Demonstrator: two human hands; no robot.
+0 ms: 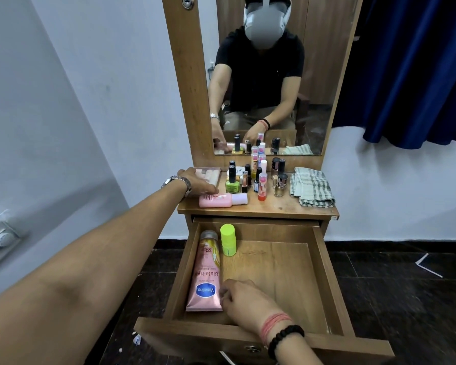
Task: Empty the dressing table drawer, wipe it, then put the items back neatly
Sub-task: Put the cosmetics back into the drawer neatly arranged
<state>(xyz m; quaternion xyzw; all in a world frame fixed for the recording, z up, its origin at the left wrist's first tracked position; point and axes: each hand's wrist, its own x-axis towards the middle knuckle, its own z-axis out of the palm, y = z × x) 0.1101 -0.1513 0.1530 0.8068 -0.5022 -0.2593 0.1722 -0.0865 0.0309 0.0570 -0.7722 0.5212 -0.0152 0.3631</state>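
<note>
My left hand [195, 181] rests flat on a clear box [208, 175] on the tabletop [274, 206] — fingers spread, grip apparently not closed. My right hand [244, 299] sits in the open drawer [324, 272], fingertips touching the pink tube [206, 275] — beside it, a green bottle [228, 239].

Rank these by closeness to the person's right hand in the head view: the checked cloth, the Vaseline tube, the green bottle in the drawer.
From the right hand:
1. Vaseline tube, at the fingertips, drawer's left side.
2. Green bottle, standing at the drawer's back.
3. Checked cloth, on the tabletop's right end.
</note>
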